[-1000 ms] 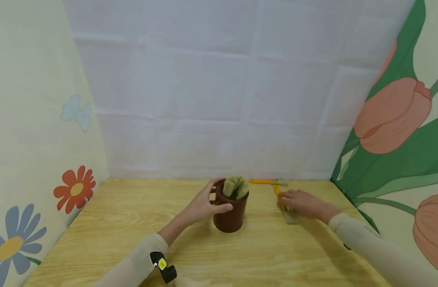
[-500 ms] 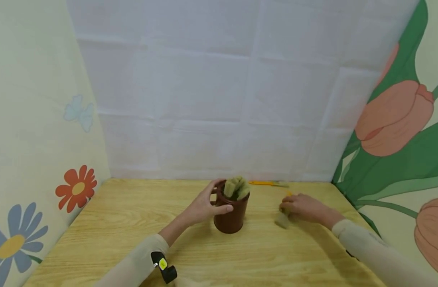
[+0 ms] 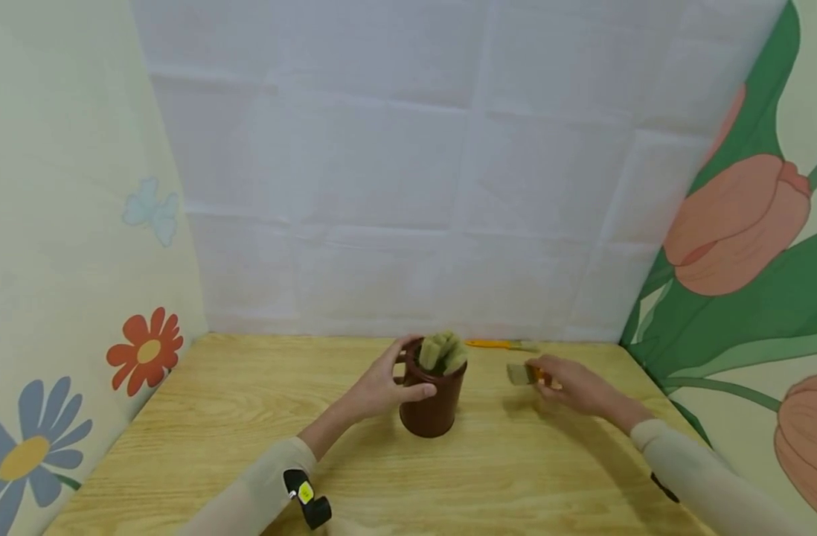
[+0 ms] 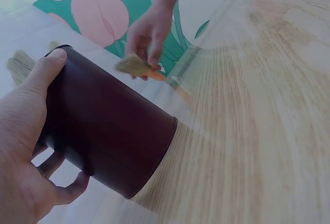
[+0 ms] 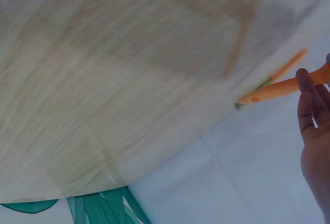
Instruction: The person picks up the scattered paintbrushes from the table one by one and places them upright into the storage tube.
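My left hand [image 3: 375, 387] grips a dark brown cylindrical holder [image 3: 430, 406] from its left side, thumb across the front. The holder stands upright on the table, and pale brush bristles [image 3: 442, 353] stick out of its top. To the right, my right hand [image 3: 576, 383] pinches a flat paintbrush [image 3: 519, 374] just above the table. Its bristles point left toward the holder in the head view. The right wrist view shows its orange handle [image 5: 278, 90] passing between the fingers. What lies inside the holder below the rim is hidden.
A second paintbrush [image 3: 492, 344] with an orange handle lies at the back edge of the wooden table [image 3: 301, 365], behind the holder and to its right. A white sheet [image 3: 355, 186] hangs directly behind the table, with flower-patterned panels on both sides.
My right hand has lifted a paintbrush off the table and swung its bristles from pointing toward me to pointing left. The left hand and the holder have stayed in place.
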A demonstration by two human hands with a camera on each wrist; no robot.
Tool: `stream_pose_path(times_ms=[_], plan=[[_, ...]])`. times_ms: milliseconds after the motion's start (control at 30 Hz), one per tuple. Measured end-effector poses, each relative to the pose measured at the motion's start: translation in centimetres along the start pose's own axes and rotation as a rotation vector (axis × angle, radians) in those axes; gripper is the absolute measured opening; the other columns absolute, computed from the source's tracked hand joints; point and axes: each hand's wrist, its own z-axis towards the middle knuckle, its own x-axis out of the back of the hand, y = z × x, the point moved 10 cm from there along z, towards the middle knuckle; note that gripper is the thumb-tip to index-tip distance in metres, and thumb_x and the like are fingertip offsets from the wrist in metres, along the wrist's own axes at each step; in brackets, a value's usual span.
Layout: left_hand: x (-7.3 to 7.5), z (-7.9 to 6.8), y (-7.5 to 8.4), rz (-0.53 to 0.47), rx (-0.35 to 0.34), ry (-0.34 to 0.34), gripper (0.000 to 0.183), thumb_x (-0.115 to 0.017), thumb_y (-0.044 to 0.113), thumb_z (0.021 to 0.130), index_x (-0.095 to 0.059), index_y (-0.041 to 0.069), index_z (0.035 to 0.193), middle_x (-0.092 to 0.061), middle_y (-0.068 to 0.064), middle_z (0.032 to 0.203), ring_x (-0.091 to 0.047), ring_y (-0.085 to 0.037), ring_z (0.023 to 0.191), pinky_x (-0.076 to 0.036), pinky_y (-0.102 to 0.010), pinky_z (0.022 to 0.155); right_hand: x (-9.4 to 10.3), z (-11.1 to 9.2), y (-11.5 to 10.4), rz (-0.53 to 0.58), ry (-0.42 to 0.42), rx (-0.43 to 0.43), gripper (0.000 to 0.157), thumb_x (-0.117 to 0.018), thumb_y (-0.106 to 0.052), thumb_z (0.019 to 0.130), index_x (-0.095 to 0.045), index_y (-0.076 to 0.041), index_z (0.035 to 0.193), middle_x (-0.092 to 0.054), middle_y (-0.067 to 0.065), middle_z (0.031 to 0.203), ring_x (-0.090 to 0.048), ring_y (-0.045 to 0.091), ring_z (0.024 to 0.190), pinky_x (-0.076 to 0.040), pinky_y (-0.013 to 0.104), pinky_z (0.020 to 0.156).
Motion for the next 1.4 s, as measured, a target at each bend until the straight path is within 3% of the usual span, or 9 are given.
stream_pose_path(times_ms=[200,433,700,833,967,1133,1400], plan=[[0.5,0.1,-0.4,0.003,-0.006,0.013,0.086,-0.083,0.042,0.086,-0.032,0.037,0.155,-0.038,0.006,0.153,-0.040,-0.023,0.138,-0.045,-0.048,0.102,3.2,2.0,-1.1,0.094,0.111,-0.062,0.037,-0.071,-0.006,0.097,-0.059,-0.002,0.132,-0.065,0.005,0.107,-0.065,0.016,0.087,-0.056,0.039,0.069],[0.6,0.1,-0.5,-0.006,0.001,0.020,0.086,-0.084,0.041,0.086,-0.033,0.035,0.156,-0.038,0.007,0.152,-0.040,-0.022,0.138,-0.047,-0.046,0.100,6.9,4.0,-3.5,0.253,0.271,-0.080,0.030,-0.072,-0.008,0.097,-0.066,-0.009,0.126,-0.070,-0.002,0.099,-0.067,0.010,0.080,-0.056,0.032,0.067],[0.5,0.1,-0.4,-0.022,-0.007,0.019,0.083,-0.083,0.040,0.087,-0.033,0.039,0.154,-0.039,0.007,0.151,-0.040,-0.021,0.137,-0.046,-0.046,0.101,10.1,5.6,-6.6,0.573,0.416,-0.165,0.023,-0.072,-0.010,0.098,-0.068,-0.008,0.120,-0.074,0.009,0.103,-0.071,0.023,0.080,-0.059,0.035,0.069],[0.3,0.0,-0.3,-0.024,-0.009,0.005,0.084,-0.082,0.042,0.087,-0.032,0.038,0.154,-0.038,0.007,0.152,-0.040,-0.023,0.138,-0.047,-0.046,0.101,11.3,6.7,-8.2,0.729,0.489,-0.128,0.022,-0.068,-0.006,0.099,-0.068,-0.005,0.122,-0.073,0.014,0.105,-0.069,0.035,0.079,-0.059,0.038,0.068],[0.2,0.1,-0.1,-0.026,-0.010,0.005,0.084,-0.082,0.043,0.087,-0.032,0.038,0.155,-0.038,0.007,0.152,-0.040,-0.023,0.137,-0.047,-0.046,0.100,12.2,7.9,-9.6,0.809,0.561,-0.071,0.023,-0.064,-0.006,0.102,-0.067,-0.004,0.125,-0.072,0.019,0.105,-0.068,0.036,0.078,-0.059,0.039,0.067],[0.0,0.4,-0.2,-0.042,-0.019,0.009,0.084,-0.083,0.039,0.087,-0.033,0.034,0.155,-0.040,0.005,0.151,-0.042,-0.024,0.136,-0.047,-0.046,0.101,11.1,9.4,-10.3,0.856,0.570,-0.062,0.022,-0.063,-0.008,0.103,-0.067,-0.002,0.124,-0.071,0.022,0.105,-0.068,0.035,0.081,-0.059,0.041,0.071],[-0.4,0.1,-0.5,-0.052,-0.020,-0.007,0.085,-0.083,0.038,0.088,-0.032,0.034,0.156,-0.040,0.005,0.149,-0.041,-0.024,0.136,-0.047,-0.044,0.101,5.9,9.8,-9.8,0.875,0.472,-0.224,0.021,-0.071,-0.018,0.100,-0.064,-0.001,0.111,-0.072,0.017,0.098,-0.070,0.035,0.081,-0.058,0.041,0.072]])
